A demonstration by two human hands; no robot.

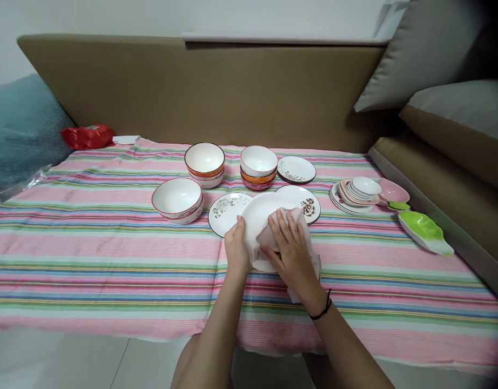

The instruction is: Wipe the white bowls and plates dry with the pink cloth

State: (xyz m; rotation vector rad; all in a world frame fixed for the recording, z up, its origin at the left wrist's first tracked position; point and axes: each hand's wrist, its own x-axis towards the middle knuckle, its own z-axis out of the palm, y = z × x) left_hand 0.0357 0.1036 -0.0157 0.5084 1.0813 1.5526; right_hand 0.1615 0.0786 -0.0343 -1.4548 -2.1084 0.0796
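A white plate (260,210) is tilted up above the striped cloth, gripped at its left edge by my left hand (237,247), thumb on the near face. My right hand (291,251) presses a pale pink cloth (309,237) against the plate's right part, fingers stretched over the fabric. Behind the held plate lie two flower-patterned plates with dark rims, one to the left (221,213) and one to the right (311,205), both partly covered by it. A black band circles my right wrist.
Stacked bowls (178,200) stand left, with more bowl stacks (204,159) (259,162) and plates (296,168) farther back. Small dishes (354,195), a pink bowl (392,192) and a green leaf-shaped dish (425,229) sit right. A red package (88,136) lies far left; cushions flank the sofa.
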